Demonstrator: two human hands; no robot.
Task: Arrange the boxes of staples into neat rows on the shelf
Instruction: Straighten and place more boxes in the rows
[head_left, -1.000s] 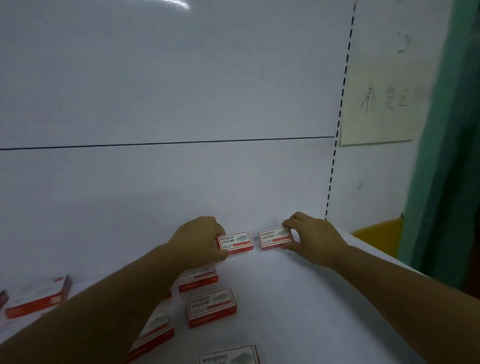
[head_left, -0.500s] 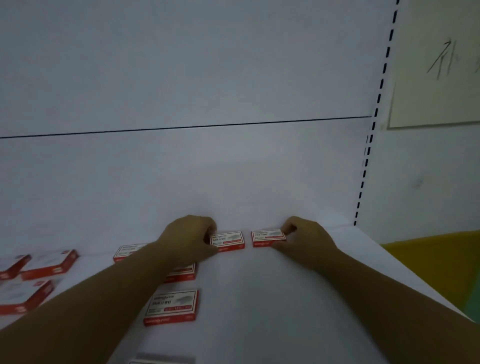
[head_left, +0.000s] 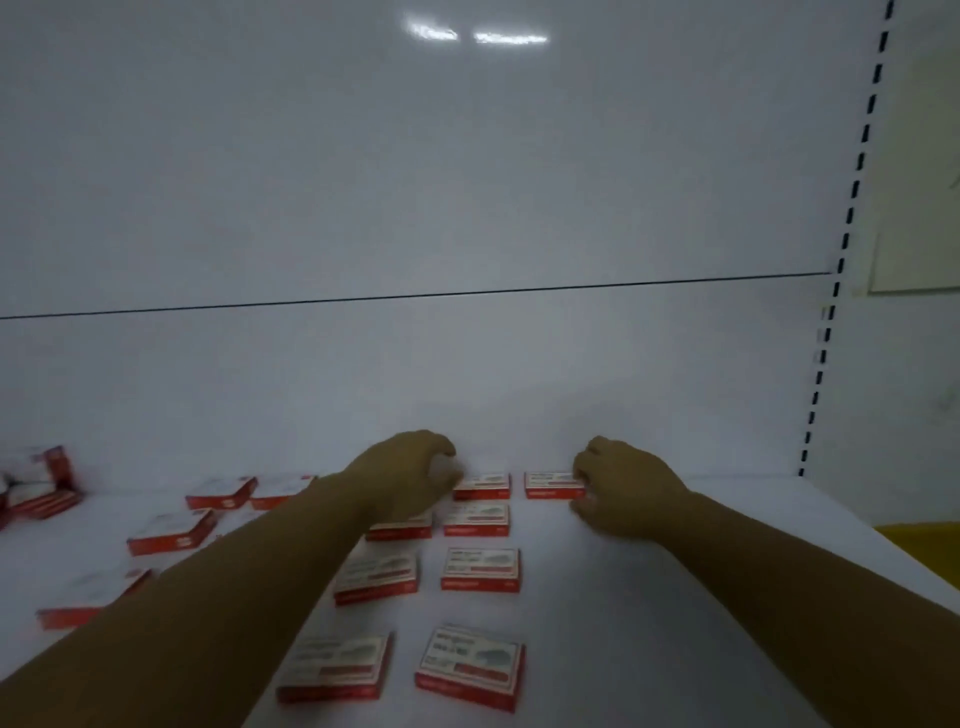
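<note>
Two small red-and-white staple boxes lie side by side at the back of the white shelf (head_left: 675, 623). My left hand (head_left: 410, 473) grips the left edge of the left box (head_left: 483, 486) with curled fingers. My right hand (head_left: 618, 483) pinches the right end of the right box (head_left: 550, 484). In front of them lie more boxes in two columns, among them one (head_left: 477, 519) right behind the back pair, one (head_left: 480, 569) mid-shelf and one (head_left: 470, 665) nearest me. My left forearm hides part of the left column.
Several loose staple boxes (head_left: 171, 530) lie scattered on the left of the shelf, some stacked at the far left (head_left: 41, 483). A slotted upright (head_left: 831, 312) bounds the shelf on the right. A yellow object (head_left: 930, 551) sits beyond the shelf's right edge.
The view has swung left and down, so more boxes in front and at the left show. Both hands stay on the back two boxes.
</note>
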